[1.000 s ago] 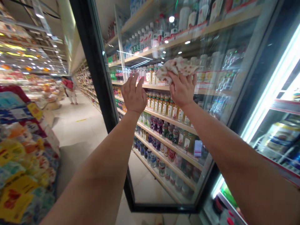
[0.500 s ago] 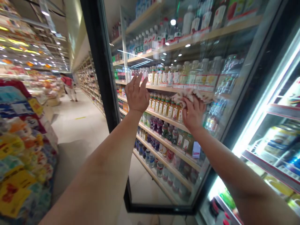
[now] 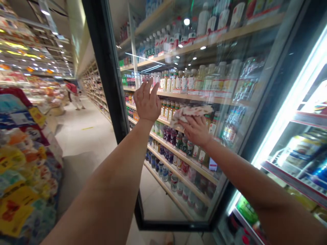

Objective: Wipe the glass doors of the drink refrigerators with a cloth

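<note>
My left hand [image 3: 147,101] lies flat with fingers spread against the glass of an open cooler door [image 3: 178,190], near its black left frame. My right hand [image 3: 195,130] presses a crumpled white cloth with a reddish pattern [image 3: 190,112] onto the same glass, lower and to the right of the left hand. The glass reflects shelves of bottled drinks.
The cooler's lit interior [image 3: 293,143] with shelves of packs stands open at the right. A display of colourful packets [image 3: 22,163] fills the left. A tiled aisle [image 3: 84,136] runs back, where a person in a red top [image 3: 73,93] stands far off.
My right hand has swept the cloth down the glass and then leftward, from above the upper reflected shelf to mid-height. My left hand has stayed flat on the glass.
</note>
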A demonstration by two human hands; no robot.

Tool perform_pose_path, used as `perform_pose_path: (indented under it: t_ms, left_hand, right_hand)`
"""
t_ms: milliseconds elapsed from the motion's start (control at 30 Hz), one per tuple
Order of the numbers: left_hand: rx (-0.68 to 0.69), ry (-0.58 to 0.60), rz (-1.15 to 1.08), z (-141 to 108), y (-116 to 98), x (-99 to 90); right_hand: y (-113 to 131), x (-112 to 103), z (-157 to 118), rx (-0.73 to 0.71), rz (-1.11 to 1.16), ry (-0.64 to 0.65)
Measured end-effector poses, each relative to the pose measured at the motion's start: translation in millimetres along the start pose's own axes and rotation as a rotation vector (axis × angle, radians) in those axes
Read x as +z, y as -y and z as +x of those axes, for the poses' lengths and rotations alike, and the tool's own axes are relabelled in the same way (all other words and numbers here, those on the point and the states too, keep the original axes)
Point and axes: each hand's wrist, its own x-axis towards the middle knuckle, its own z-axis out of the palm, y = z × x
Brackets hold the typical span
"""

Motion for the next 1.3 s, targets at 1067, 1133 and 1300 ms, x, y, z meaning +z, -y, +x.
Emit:
perform_pose_path:
  t_ms: [1067,1133,1300]
  left_hand:
    - [0.084,-0.103,0.120,-3.5,0.3,-1.0]
    - [0.087,-0.110,0.137,-4.3,0.4,-1.1]
    - [0.074,-0.120,0.164,-5.8,-0.7,-2.0]
  right_hand:
    - [-70.0,-26.1,-34.5,0.585,-0.144,-0.187]
    - [-78.9,-30.8,-18.9,0.588,-0.135,-0.217]
    - [-99.8,-44.5,25.4,0.642,-0.093,-0.328]
